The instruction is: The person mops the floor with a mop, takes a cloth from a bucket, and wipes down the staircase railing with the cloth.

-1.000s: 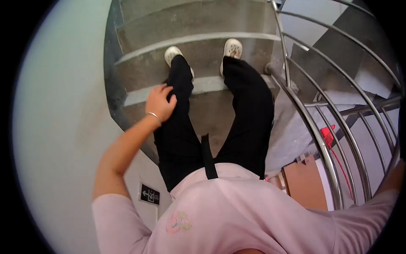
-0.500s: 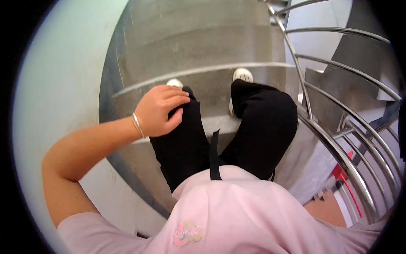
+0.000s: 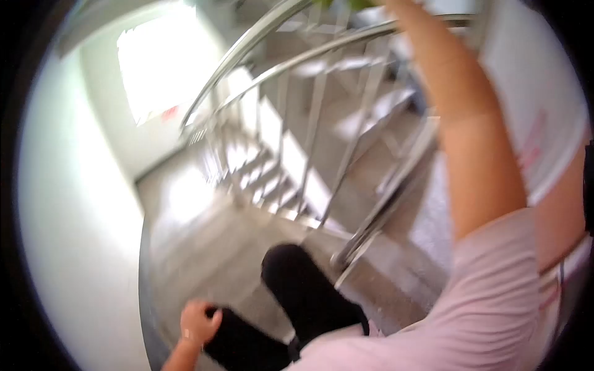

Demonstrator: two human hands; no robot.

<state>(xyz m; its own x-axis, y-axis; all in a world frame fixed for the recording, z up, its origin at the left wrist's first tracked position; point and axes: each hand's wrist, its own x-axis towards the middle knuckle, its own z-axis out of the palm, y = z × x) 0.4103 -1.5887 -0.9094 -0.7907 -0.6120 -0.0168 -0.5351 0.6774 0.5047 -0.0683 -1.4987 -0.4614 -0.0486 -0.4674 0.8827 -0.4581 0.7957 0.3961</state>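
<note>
Light's blazing through the window (image 3: 158,68) between ten and eleven o'clock, blown out to pure white, and there's glare bouncing off the grey floor (image 3: 189,198) at nine! Pale wall (image 3: 74,204) runs down past eight, dark skirting (image 3: 145,278) along its foot; blurred steps (image 3: 267,179) sit near the dial's centre.

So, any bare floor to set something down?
Yes: grey floor between the pale wall and the railing, beyond the black trousers; blur hides whether it's level. Crowded: right, where the right arm overlaps the railing, and low left, where the left hand is by the trousers.
</note>
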